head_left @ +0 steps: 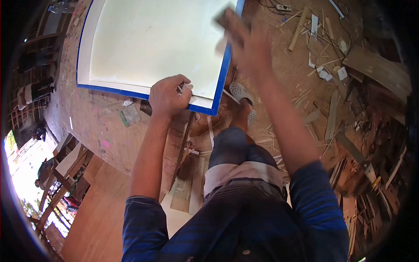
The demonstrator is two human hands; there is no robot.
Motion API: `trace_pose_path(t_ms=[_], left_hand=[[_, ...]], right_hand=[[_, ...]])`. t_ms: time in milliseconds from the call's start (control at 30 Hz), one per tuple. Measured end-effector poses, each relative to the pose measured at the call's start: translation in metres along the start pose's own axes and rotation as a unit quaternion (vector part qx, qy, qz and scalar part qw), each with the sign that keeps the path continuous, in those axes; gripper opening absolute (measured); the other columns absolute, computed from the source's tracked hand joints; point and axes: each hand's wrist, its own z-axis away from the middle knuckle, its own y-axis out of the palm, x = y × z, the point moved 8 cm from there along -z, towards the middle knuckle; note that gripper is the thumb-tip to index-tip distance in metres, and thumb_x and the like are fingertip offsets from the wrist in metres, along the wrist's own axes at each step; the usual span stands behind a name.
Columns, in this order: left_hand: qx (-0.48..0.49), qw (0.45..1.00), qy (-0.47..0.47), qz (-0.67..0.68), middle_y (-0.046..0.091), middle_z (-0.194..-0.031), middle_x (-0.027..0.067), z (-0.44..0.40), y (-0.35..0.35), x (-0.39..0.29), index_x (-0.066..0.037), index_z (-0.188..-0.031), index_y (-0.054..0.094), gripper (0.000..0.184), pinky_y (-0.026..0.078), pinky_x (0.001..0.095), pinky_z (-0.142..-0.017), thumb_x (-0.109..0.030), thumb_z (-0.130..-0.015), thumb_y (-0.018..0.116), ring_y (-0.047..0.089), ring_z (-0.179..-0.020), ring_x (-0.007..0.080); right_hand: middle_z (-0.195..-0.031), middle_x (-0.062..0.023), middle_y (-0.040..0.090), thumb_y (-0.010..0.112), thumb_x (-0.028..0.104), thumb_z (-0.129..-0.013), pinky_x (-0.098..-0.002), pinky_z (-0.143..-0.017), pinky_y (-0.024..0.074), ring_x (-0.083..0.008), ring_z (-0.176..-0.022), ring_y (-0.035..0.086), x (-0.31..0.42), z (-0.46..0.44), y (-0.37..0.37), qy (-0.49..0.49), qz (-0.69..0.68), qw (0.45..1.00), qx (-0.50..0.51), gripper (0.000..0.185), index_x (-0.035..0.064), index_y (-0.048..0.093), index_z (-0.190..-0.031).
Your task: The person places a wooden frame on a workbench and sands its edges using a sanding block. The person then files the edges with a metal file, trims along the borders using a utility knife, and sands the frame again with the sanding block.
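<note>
Right hand (255, 48) first: from the head camera it is showing blurred at the right side of a blue-edged white panel (144, 52), its fingers clasping what is looking like a dark block (221, 19). Whether the block is touching the surface, I cannot tell. The left hand (168, 96) is curling over the near edge, close to the near right corner, thumb and fingers bunching together; whether it is gripping that edge or just resting there is not showing.

The panel is lying on a workbench (100, 120), stretching ahead of the left hand and leftward from the right — the right hand is sitting nearer the right side, the left nearer the corner. Its far end is running out of view, so its long axis is staying uncertain; the right side is slanting away from the body.

Smooth cream-white sheet is filling the panel, a flat white border is framing it, and blue is lining the outer edge. Brown, paint-flecked wear is marking the bench. Beyond it, thin wooden strips (299, 28) and angular white scraps (341, 72) are littering the dusty floor (288, 65).
</note>
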Motion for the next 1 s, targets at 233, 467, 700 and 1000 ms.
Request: trace_pose_path(t_ms=[233, 467, 700, 1000], left_hand=[[0.011, 1.0, 0.002, -0.014, 0.079, -0.084, 0.0113, -0.001, -0.002, -0.002, -0.012, -0.098, 0.084, 0.019, 0.061, 0.0428, -0.072, -0.028, -0.09, 0.076, 0.077, -0.075, 0.0295], [0.012, 1.0, -0.002, -0.02, 0.078, -0.083, 0.0095, 0.001, -0.001, -0.002, -0.014, -0.097, 0.084, 0.019, 0.06, 0.0445, -0.072, -0.027, -0.087, 0.074, 0.076, -0.075, 0.03], [0.011, 1.0, -0.011, -0.026, 0.078, -0.084, 0.0112, -0.001, -0.002, -0.002, -0.015, -0.096, 0.083, 0.02, 0.06, 0.0464, -0.073, -0.03, -0.087, 0.074, 0.076, -0.077, 0.0323], [0.007, 0.999, -0.04, -0.035, 0.08, -0.088, 0.0111, 0.002, -0.004, 0.0, -0.018, -0.098, 0.084, 0.022, 0.062, 0.0477, -0.078, -0.034, -0.086, 0.076, 0.078, -0.084, 0.0345]], right_hand=[[-0.146, -0.0204, 0.066, 0.074, 0.022, -0.102, -0.0545, -0.112, 0.0472, -0.0406, -0.133, 0.059, 0.04, 0.111, -0.001, -0.041, -0.071, 0.996, 0.037, 0.053, 0.0306, 0.071, -0.153], [-0.145, -0.0222, 0.066, 0.071, 0.026, -0.104, -0.0573, -0.109, 0.0498, -0.0414, -0.131, 0.059, -0.019, -0.022, 0.007, 0.008, -0.043, 0.996, -0.08, 0.056, 0.0325, 0.065, -0.16], [-0.148, -0.017, 0.065, 0.079, 0.015, -0.098, -0.0561, -0.111, 0.0491, -0.0391, -0.131, 0.062, 0.047, 0.168, -0.004, -0.015, -0.166, 0.986, 0.023, 0.059, 0.027, 0.071, -0.154], [-0.144, -0.0229, 0.067, 0.075, 0.016, -0.103, -0.0521, -0.111, 0.0494, -0.045, -0.13, 0.063, -0.001, 0.036, -0.003, 0.038, -0.139, 0.987, -0.065, 0.064, 0.0195, 0.06, -0.165]])
